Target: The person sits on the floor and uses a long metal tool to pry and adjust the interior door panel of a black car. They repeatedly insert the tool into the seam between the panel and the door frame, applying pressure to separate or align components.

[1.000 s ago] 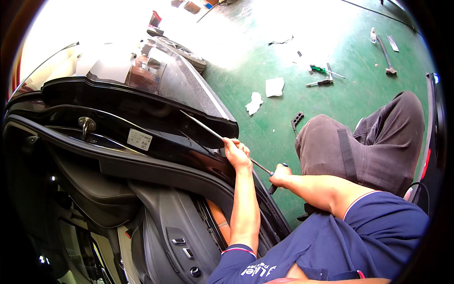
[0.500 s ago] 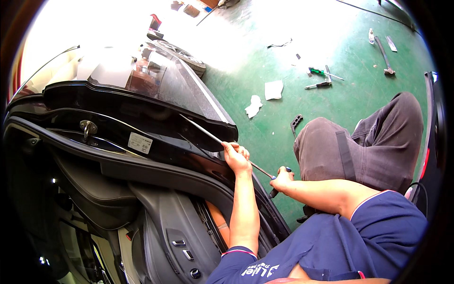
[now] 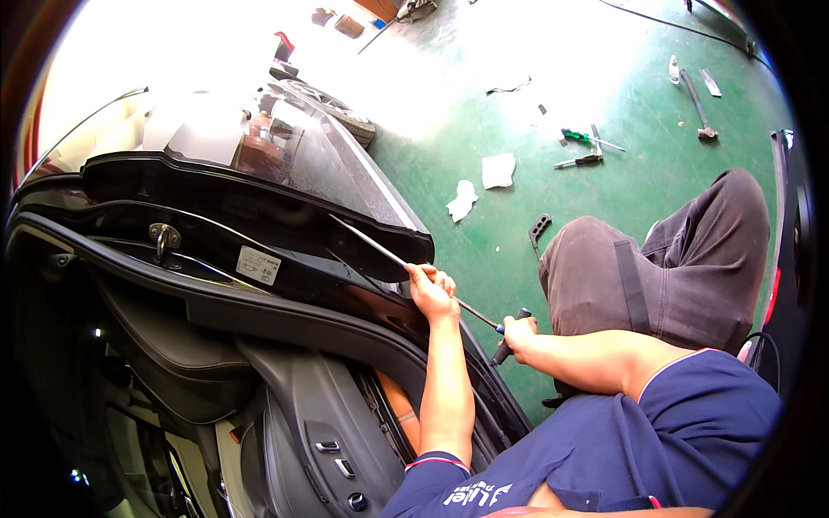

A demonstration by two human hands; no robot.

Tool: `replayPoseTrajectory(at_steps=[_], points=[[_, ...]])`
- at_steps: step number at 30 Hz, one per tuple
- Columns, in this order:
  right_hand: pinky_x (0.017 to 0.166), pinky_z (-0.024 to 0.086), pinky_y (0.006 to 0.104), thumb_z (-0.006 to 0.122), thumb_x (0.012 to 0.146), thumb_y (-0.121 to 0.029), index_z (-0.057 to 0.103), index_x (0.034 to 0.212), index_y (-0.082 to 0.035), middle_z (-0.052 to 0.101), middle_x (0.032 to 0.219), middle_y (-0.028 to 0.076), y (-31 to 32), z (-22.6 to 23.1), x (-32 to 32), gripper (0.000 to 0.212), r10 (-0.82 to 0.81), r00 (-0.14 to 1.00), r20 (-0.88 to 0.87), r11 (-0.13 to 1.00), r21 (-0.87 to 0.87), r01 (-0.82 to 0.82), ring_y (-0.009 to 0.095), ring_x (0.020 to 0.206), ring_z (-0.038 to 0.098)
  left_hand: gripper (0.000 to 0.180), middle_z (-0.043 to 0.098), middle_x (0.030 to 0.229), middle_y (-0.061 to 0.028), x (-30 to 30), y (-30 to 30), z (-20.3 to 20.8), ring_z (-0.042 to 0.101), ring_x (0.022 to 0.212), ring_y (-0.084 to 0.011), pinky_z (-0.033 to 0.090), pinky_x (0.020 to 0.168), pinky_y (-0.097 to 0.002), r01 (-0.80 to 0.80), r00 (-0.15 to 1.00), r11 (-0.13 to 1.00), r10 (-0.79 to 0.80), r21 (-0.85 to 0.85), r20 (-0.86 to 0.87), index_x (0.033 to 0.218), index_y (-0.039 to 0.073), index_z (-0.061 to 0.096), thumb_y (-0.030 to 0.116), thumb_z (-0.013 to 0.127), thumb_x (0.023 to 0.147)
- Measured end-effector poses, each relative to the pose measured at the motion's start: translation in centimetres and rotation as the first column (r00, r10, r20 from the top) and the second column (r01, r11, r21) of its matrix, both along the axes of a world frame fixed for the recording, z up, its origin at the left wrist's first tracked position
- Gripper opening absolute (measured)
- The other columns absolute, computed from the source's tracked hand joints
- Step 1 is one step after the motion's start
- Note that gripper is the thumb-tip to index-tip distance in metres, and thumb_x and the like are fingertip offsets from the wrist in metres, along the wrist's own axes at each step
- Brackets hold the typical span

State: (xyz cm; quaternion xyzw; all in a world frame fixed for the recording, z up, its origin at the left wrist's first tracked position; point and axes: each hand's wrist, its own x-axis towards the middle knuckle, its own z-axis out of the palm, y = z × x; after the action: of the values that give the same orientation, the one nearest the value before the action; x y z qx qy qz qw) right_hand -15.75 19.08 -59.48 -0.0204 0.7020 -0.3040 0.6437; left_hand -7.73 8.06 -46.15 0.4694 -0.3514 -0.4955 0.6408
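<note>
A long, thin metal rod with a dark T-shaped handle (image 3: 503, 352) slants from my right side up to the black car body (image 3: 298, 237). Around the rod's shaft (image 3: 377, 246) the fingers of my left hand (image 3: 433, 291) are closed, close to the car's dark edge. My right hand (image 3: 520, 335) grips the handle at the rod's lower end, beside my bent knee. The rod's far tip meets the dark body below the glass, and I cannot make out whether it goes inside. A white label (image 3: 258, 265) and a metal striker loop (image 3: 164, 242) sit on the body nearby.
Screwdrivers (image 3: 580, 161), a hammer (image 3: 700, 108), white paper pieces (image 3: 498, 171) and a black tool piece with holes (image 3: 540, 229) lie on the green floor. Grey interior trim (image 3: 319, 397) lies to my left. Another dark car part (image 3: 790, 250) stands at right.
My right hand has shifted slightly on the handle, which has turned a little and shows more. My left hand stays closed on the rod at nearly the same place.
</note>
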Motion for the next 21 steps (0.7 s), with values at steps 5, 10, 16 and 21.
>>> replayPoseTrajectory(at_steps=[5,10,16,21], points=[[0.059,0.058,0.0403,0.059,0.093,-0.017,0.038,0.12,0.007,0.066,0.089,0.017,1.2,1.5,-0.1,0.042,-0.04,0.994,0.106,0.992,-0.116,0.053,0.025,0.062,0.069,0.056,0.026,0.054,0.0037,0.9,-0.2,0.5,0.022,0.043,-0.0092,0.022,0.041,-0.028,0.038,0.998,0.999,-0.039,-0.015,-0.048,0.081,0.011,0.051,0.061,0.042,0.104],[0.06,0.058,0.0397,0.06,0.094,-0.019,0.039,0.121,0.006,0.068,0.093,0.019,1.0,1.5,-0.1,0.043,-0.022,0.997,0.067,0.994,-0.109,0.029,0.024,0.06,0.069,0.055,0.025,0.053,0.0041,0.7,-0.2,0.6,0.021,0.042,-0.0092,0.021,0.041,-0.028,0.058,0.997,0.998,-0.059,-0.023,-0.044,0.08,0.012,0.052,0.059,0.041,0.105],[0.062,0.059,0.0389,0.06,0.093,-0.019,0.04,0.123,0.005,0.069,0.095,0.02,0.5,0.9,0.4,0.044,-0.088,0.992,0.089,0.989,-0.107,0.098,0.023,0.061,0.07,0.055,0.025,0.053,0.0044,0.6,-0.6,0.4,0.021,0.042,-0.0091,0.02,0.041,-0.0277,0.06,0.997,0.998,-0.062,-0.021,-0.053,0.08,0.011,0.053,0.059,0.041,0.105],[0.064,0.057,0.0428,0.06,0.092,-0.018,0.036,0.124,0.004,0.067,0.094,0.021,-0.2,1.2,1.4,0.045,-0.095,0.995,0.043,0.995,-0.012,0.096,0.028,0.068,0.07,0.055,0.025,0.052,0.0046,1.1,-0.4,-0.1,0.021,0.042,-0.0092,0.02,0.041,-0.0276,0.053,0.998,0.997,-0.054,-0.048,-0.023,0.08,0.011,0.053,0.058,0.041,0.106]])
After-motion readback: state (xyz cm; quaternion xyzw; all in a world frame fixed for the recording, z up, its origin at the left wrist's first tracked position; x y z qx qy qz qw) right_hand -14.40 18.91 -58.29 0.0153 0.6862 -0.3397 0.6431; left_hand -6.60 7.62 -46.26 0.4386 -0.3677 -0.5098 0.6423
